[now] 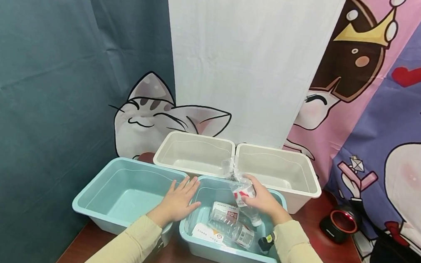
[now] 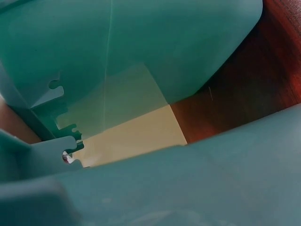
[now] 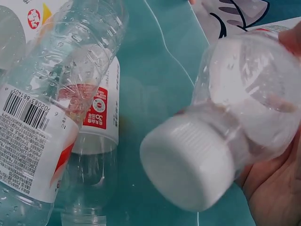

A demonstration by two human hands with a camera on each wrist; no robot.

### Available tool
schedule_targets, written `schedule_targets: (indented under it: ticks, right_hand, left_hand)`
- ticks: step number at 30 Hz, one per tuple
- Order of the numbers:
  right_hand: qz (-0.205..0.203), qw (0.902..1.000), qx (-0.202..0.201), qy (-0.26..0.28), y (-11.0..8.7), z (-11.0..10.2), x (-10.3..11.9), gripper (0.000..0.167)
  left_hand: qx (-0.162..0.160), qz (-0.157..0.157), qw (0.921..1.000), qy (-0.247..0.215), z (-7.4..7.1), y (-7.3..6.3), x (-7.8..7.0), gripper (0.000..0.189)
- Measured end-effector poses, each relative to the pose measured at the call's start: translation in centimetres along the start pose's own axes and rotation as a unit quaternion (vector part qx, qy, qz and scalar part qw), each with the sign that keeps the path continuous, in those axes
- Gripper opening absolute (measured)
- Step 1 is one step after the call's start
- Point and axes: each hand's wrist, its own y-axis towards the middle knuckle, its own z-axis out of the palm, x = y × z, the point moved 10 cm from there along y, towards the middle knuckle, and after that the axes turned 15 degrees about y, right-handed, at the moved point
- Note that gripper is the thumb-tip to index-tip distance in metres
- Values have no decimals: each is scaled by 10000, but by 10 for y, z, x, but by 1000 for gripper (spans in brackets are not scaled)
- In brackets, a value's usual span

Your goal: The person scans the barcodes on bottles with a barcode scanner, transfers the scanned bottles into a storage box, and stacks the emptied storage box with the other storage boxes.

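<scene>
My right hand (image 1: pixel 262 199) grips a clear crumpled plastic bottle (image 1: pixel 241 195), tilted with its white cap (image 3: pixel 188 162) downward, over the right-hand light-blue bin (image 1: pixel 229 257). Inside that bin lie several clear empty bottles, one with a barcode label (image 3: pixel 26 136), another with a red and white label (image 3: pixel 96 110). A small black object with a yellow mark (image 1: pixel 266 242) sits near my right wrist. My left hand (image 1: pixel 179 200) rests with spread fingers at the neighbouring rims of the two light-blue bins; the left wrist view shows only bin walls, not the fingers.
The left light-blue bin (image 1: pixel 88 210) stands beside the right one. Behind them are two white bins, one at left (image 1: pixel 196 138) and one at right (image 1: pixel 312 186). A black device with a glowing red ring (image 1: pixel 339 224) stands on the brown table (image 1: pixel 320 245) at right.
</scene>
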Motion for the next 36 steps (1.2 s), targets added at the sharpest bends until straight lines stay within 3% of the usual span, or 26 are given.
schedule_targets:
  ticks: [19,29,36]
  right_hand:
    - [-353,9993,105,90,1,2,6,61]
    - [-97,9999,1,-142,1,1,4,56]
    - [285,9995,-119,-64,0,0,-1,78]
  left_hand:
    - [12,8,10000,17,0,0,0,74]
    - [3,16,10000,42,0,0,0,74]
    - [14,15,10000,28,0,0,0,74]
